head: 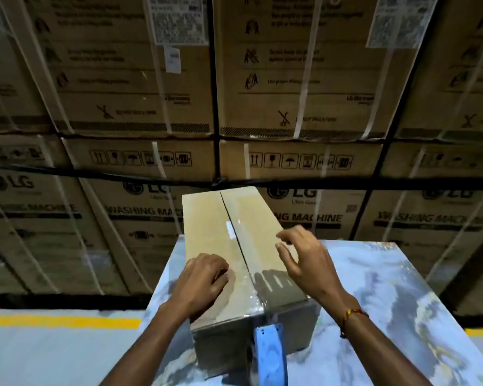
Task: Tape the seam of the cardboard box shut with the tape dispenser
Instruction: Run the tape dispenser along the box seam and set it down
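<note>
Looking down, we see the box lying on the bench with its long axis running straight away from us, and the seam runs the same way down the middle of its top. Clear tape already covers the near part of the seam and folds over the near edge; farther out the seam looks bare, though glare makes the tape's far end hard to place. Our left hand rests on the left flap, fingers curled loosely, grasping nothing. Our right hand hovers just above the right flap, fingers spread and empty; we cannot tell whether its fingertips touch the cardboard. The dispenser, blue, hangs at the box's near face, below and between both wrists, nearer to us than either hand, seemingly attached to the tape that comes over the edge. We judge it lies slightly closer to the right hand, which would have to draw back toward us and down to take it. Behind the bench, stacked cartons fill the background.
</note>
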Available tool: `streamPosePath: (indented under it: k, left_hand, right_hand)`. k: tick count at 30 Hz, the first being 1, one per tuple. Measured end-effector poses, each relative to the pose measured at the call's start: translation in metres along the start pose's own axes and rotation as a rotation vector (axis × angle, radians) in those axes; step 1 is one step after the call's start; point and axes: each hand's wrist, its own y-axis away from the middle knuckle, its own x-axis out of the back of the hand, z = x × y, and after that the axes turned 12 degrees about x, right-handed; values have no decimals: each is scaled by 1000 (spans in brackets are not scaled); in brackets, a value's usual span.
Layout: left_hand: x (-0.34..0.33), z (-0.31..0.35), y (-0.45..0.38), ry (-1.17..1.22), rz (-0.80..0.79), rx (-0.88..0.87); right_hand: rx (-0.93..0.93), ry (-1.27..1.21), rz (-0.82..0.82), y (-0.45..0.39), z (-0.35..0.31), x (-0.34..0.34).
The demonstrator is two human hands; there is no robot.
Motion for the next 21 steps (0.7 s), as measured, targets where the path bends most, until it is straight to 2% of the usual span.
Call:
streamPosePath:
  k: [4, 8, 15, 21]
  left_hand:
    - [-27, -11, 15, 92, 53, 83]
    - [-31, -6, 18, 124, 92, 154]
    - [-37, 23, 32, 151, 77, 299]
    - [-45, 76, 48, 107, 119, 438]
  right_hand:
    - [-142, 47, -180, 47, 4, -27]
    - [-334, 133, -255, 72, 8, -40]
    - [-255, 102, -262, 82, 33, -38]
    - [-161, 116, -296, 79, 67, -25]
